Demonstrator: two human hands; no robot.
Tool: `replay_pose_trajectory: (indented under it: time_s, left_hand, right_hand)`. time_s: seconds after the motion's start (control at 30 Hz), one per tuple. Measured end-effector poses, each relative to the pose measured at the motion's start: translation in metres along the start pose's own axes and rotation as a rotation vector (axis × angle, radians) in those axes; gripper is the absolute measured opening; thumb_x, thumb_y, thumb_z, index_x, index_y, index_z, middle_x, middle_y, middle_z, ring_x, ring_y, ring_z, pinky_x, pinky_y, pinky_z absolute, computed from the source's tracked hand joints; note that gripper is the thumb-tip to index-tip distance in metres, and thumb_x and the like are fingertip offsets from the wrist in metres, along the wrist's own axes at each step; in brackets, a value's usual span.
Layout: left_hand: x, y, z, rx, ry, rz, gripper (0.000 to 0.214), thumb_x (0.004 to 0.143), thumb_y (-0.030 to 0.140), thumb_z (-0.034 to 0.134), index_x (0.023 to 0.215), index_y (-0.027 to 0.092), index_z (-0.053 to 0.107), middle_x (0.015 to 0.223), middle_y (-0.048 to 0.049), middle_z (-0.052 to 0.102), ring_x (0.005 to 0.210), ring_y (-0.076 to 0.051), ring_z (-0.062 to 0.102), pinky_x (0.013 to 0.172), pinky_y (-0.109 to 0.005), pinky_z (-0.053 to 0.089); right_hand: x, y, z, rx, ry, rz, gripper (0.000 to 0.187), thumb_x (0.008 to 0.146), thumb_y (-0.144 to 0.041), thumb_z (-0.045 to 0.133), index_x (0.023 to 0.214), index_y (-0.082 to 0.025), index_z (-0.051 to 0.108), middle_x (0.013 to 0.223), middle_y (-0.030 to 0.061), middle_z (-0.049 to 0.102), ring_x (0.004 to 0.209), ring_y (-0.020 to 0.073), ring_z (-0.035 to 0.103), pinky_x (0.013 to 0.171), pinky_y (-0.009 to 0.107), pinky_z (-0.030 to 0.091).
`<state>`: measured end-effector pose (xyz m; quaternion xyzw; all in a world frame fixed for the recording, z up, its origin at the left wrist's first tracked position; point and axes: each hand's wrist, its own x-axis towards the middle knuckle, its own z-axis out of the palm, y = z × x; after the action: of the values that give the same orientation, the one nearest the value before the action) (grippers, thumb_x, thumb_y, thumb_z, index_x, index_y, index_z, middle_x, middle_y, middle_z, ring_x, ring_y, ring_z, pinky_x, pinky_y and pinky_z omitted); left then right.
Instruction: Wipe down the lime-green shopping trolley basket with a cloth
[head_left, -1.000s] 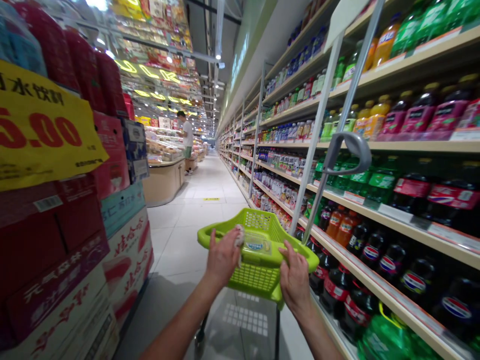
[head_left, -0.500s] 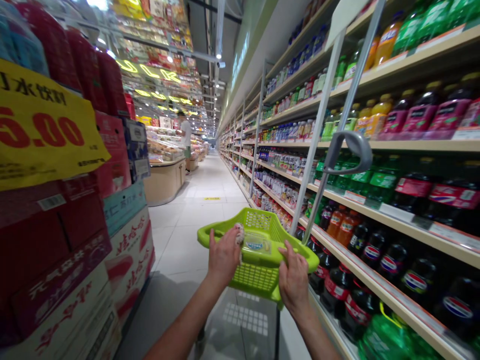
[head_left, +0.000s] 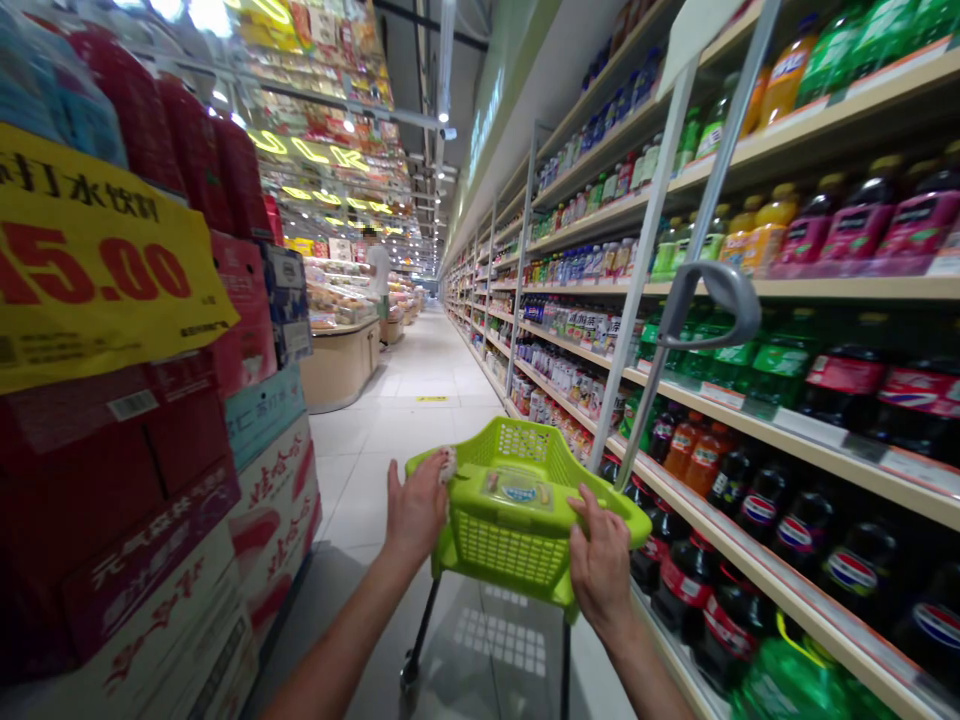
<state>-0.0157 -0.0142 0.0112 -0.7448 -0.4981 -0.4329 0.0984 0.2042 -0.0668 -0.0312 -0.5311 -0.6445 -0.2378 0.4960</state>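
A small lime-green shopping cart (head_left: 510, 545) stands ahead of me, its basket perforated and a clear-covered label on its handle panel. At the panel's left end, my left hand (head_left: 417, 508) has its fingers closed on a crumpled whitish cloth (head_left: 448, 464), which touches the green plastic. The cloth is mostly hidden by the fingers, and the thumb sticks up. My right hand (head_left: 602, 550) grips the right side of the handle, with the index finger stretched over its top. No goods show in the visible part of the basket.
Shelves of bottled drinks (head_left: 840, 375) line the right side, with a grey-handled pole (head_left: 709, 305) leaning before them. Stacked drink cartons (head_left: 274, 500) under a yellow price sign (head_left: 112, 270) stand on the left. Farther along the tiled aisle (head_left: 409, 370), a person (head_left: 379, 270) stands beside a display counter (head_left: 341, 365).
My left hand and the cloth have slid left along the handle panel to its left end. My right hand stays on the handle. The view has shifted slightly.
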Motion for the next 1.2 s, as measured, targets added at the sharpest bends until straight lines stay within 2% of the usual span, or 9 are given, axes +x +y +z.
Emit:
replay_pose_trajectory:
  time_s: [0.2, 0.37, 0.47, 0.63, 0.73, 0.9, 1.0, 1.1, 1.2]
  left_hand:
    - [-0.007, 0.039, 0.013, -0.137, -0.08, 0.269, 0.039, 0.076, 0.01, 0.037, 0.113, 0.021, 0.049, 0.121, -0.0066, 0.055, 0.11, -0.018, 0.051, 0.106, -0.052, 0.01]
    - [0.008, -0.002, -0.005, -0.069, -0.128, 0.024, 0.035, 0.076, 0.013, 0.037, 0.108, 0.02, 0.05, 0.114, -0.0067, 0.06, 0.103, -0.02, 0.055, 0.102, -0.057, 0.014]
    - [0.013, -0.018, -0.016, -0.086, -0.226, 0.019, 0.03, 0.077, 0.017, 0.035, 0.103, 0.02, 0.052, 0.105, -0.004, 0.064, 0.096, -0.018, 0.058, 0.102, -0.055, 0.018]
    - [0.003, 0.001, -0.013, -0.135, -0.212, 0.071, 0.029, 0.075, 0.016, 0.036, 0.098, 0.021, 0.053, 0.099, -0.0041, 0.065, 0.093, -0.018, 0.058, 0.1, -0.052, 0.023]
    - [-0.009, 0.023, -0.007, -0.167, -0.142, 0.12, 0.031, 0.072, 0.013, 0.039, 0.098, 0.021, 0.053, 0.1, -0.0052, 0.065, 0.094, -0.019, 0.057, 0.1, -0.051, 0.023]
    - [-0.03, 0.058, -0.005, -0.249, -0.101, 0.308, 0.035, 0.072, 0.012, 0.041, 0.104, 0.021, 0.052, 0.106, -0.0058, 0.063, 0.099, -0.018, 0.057, 0.103, -0.048, 0.019]
    - [-0.038, 0.056, -0.008, -0.284, -0.099, 0.388, 0.034, 0.076, 0.016, 0.039, 0.108, 0.021, 0.051, 0.11, -0.0067, 0.062, 0.102, -0.017, 0.056, 0.106, -0.048, 0.012]
    - [-0.04, 0.033, -0.006, -0.279, -0.121, 0.267, 0.034, 0.078, 0.017, 0.037, 0.109, 0.021, 0.05, 0.112, -0.0073, 0.061, 0.104, -0.018, 0.054, 0.105, -0.051, 0.012]
    - [-0.04, 0.019, 0.002, -0.25, -0.163, 0.084, 0.037, 0.077, 0.014, 0.034, 0.109, 0.022, 0.05, 0.111, -0.0062, 0.061, 0.103, -0.018, 0.055, 0.102, -0.053, 0.022]
  right_hand:
    - [0.001, 0.002, -0.003, 0.048, -0.033, 0.032, 0.045, 0.084, -0.023, 0.033, 0.128, -0.018, 0.032, 0.098, 0.0056, 0.063, 0.088, 0.0202, 0.054, 0.082, 0.04, 0.033]
    - [0.0, 0.01, -0.009, 0.048, -0.019, 0.058, 0.042, 0.085, -0.025, 0.033, 0.126, -0.018, 0.035, 0.094, 0.0044, 0.064, 0.085, 0.0205, 0.054, 0.081, 0.039, 0.034]
    - [-0.001, 0.015, -0.009, 0.025, -0.001, 0.041, 0.04, 0.085, -0.026, 0.034, 0.124, -0.019, 0.038, 0.093, 0.0047, 0.064, 0.084, 0.02, 0.054, 0.082, 0.039, 0.033]
    - [0.004, 0.041, -0.005, -0.044, 0.003, -0.049, 0.035, 0.083, -0.03, 0.036, 0.113, -0.017, 0.049, 0.094, 0.0056, 0.063, 0.084, 0.019, 0.055, 0.083, 0.039, 0.032]
    - [0.012, 0.054, -0.002, -0.114, -0.023, -0.009, 0.033, 0.085, -0.029, 0.03, 0.102, -0.018, 0.057, 0.096, 0.0058, 0.063, 0.093, 0.021, 0.054, 0.089, 0.044, 0.027]
    - [0.014, 0.015, -0.003, -0.083, -0.089, -0.004, 0.034, 0.086, -0.026, 0.03, 0.109, -0.02, 0.055, 0.113, 0.0069, 0.058, 0.112, 0.0227, 0.045, 0.096, 0.05, 0.021]
    - [0.007, -0.011, -0.006, 0.024, -0.181, -0.076, 0.03, 0.086, -0.022, 0.033, 0.103, -0.023, 0.058, 0.108, 0.0034, 0.061, 0.11, 0.02, 0.048, 0.1, 0.05, 0.017]
    - [0.003, -0.007, -0.01, 0.051, -0.162, -0.081, 0.027, 0.084, -0.023, 0.036, 0.092, -0.023, 0.062, 0.102, 0.0022, 0.064, 0.112, 0.0214, 0.047, 0.1, 0.052, 0.015]
    - [0.004, 0.005, -0.016, 0.044, -0.139, -0.022, 0.029, 0.084, -0.023, 0.034, 0.09, -0.022, 0.062, 0.103, 0.003, 0.063, 0.114, 0.0235, 0.045, 0.099, 0.055, 0.017]
